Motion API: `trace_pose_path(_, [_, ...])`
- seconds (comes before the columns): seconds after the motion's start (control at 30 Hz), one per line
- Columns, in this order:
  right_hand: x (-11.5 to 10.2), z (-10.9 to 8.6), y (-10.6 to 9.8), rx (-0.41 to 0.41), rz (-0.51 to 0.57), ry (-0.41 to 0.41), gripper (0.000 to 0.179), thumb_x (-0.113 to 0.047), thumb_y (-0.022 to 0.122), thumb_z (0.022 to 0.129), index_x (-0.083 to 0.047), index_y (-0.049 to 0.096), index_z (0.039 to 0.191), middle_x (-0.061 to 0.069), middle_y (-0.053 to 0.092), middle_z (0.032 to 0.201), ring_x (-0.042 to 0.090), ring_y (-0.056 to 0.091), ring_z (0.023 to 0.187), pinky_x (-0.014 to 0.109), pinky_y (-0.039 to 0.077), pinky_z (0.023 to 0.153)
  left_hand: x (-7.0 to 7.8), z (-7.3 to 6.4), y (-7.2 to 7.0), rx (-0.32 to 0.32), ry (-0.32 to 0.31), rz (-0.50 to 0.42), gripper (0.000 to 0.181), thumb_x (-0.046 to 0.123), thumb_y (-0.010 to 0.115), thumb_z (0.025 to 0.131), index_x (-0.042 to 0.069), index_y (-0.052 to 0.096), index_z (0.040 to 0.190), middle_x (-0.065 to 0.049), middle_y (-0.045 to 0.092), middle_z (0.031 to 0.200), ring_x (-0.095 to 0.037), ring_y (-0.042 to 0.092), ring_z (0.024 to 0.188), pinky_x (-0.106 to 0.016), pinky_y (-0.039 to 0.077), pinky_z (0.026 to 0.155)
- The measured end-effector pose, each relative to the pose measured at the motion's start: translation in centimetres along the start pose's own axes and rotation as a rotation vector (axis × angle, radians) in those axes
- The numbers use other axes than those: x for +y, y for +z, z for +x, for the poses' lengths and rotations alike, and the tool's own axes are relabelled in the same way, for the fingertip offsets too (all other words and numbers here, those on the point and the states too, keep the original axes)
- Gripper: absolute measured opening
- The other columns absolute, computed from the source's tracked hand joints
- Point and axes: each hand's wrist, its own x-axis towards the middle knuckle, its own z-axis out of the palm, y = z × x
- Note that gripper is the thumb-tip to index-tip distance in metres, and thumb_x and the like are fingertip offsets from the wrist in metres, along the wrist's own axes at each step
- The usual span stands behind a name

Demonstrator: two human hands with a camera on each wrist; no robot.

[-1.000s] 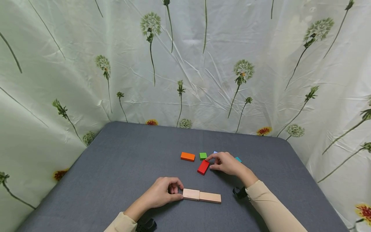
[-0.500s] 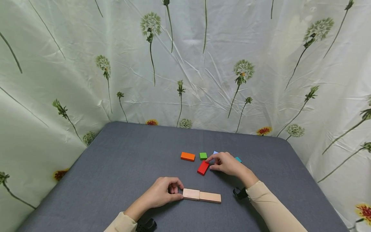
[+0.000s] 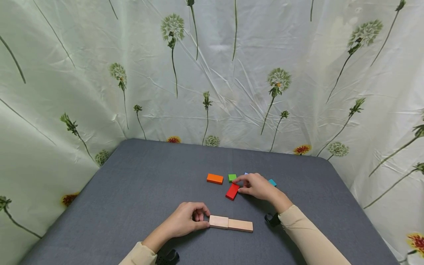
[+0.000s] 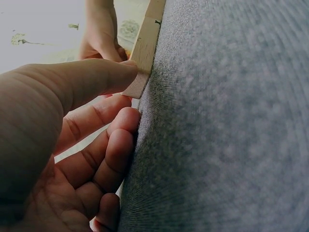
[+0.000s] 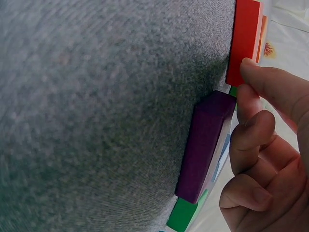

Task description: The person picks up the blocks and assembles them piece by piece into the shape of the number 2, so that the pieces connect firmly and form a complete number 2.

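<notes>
Two pale wooden blocks lie end to end on the table: a shorter left block (image 3: 218, 221) and a longer right block (image 3: 240, 225). My left hand (image 3: 186, 219) pinches the free end of the left block, thumb on the near side and index finger on the far side. Farther back, my right hand (image 3: 257, 186) has thumb and index finger at the upper right end of a red block (image 3: 232, 191). From the right wrist, the red block (image 5: 244, 41) shows between thumb and index finger, its far side hidden. A purple block (image 5: 205, 147) lies close by, under the hand's curled fingers.
An orange block (image 3: 215, 179) and a green block (image 3: 232, 178) lie behind the red one. A teal block (image 3: 272, 182) and a mostly hidden lavender block (image 3: 246, 173) are by the right hand. A floral curtain (image 3: 232, 73) hangs behind the grey table (image 3: 149, 176).
My right hand has shifted slightly left, bringing its thumb up to the red block's side. The left hand and the wooden blocks stay put.
</notes>
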Motion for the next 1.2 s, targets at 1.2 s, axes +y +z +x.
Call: trace_pose_path(1.2, [-0.75,-0.43,0.68,0.001,0.018,-0.014,0.024,-0.021,0.080,0.098,-0.011,0.077,0.120,-0.006,0.058,0.073,0.004,0.049,0.063,0.022,0.041,0.062,0.34,-0.07,-0.12,0.000,0.022,-0.014,0.018,0.022,0.090,0.089,0.021,0.075,0.098,0.012,0.060,0.076,0.002,0.052,0.067,-0.020,0.043,0.063])
